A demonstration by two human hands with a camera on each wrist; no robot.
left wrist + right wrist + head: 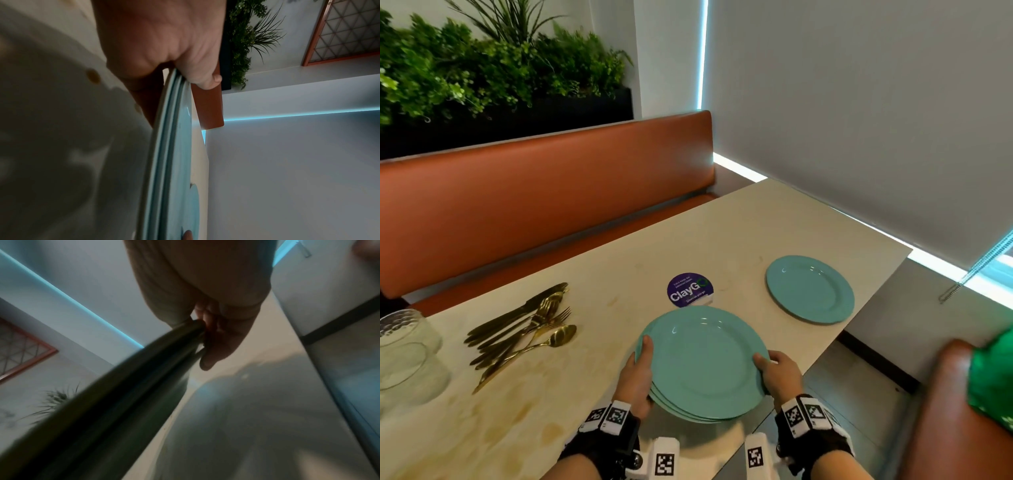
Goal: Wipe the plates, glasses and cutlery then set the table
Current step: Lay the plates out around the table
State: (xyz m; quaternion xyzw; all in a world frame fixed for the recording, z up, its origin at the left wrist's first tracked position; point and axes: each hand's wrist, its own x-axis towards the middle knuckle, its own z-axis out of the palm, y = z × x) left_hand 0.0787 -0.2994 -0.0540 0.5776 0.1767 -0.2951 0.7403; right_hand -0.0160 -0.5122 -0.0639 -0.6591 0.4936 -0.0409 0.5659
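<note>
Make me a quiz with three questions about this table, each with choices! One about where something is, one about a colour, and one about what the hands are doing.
1. Where does the gold cutlery lie?
A. left of the plate stack
B. on the single plate
C. on the bench

2. What colour is the single plate?
A. white
B. teal
C. red

3. What are the hands doing?
A. resting flat on the table
B. wiping a glass
C. gripping the plate stack

Answers: 1 A, the cutlery is piled on the table's left side. 2 B, it matches the teal stack. 3 C, the left hand and right hand clasp opposite rims.
</note>
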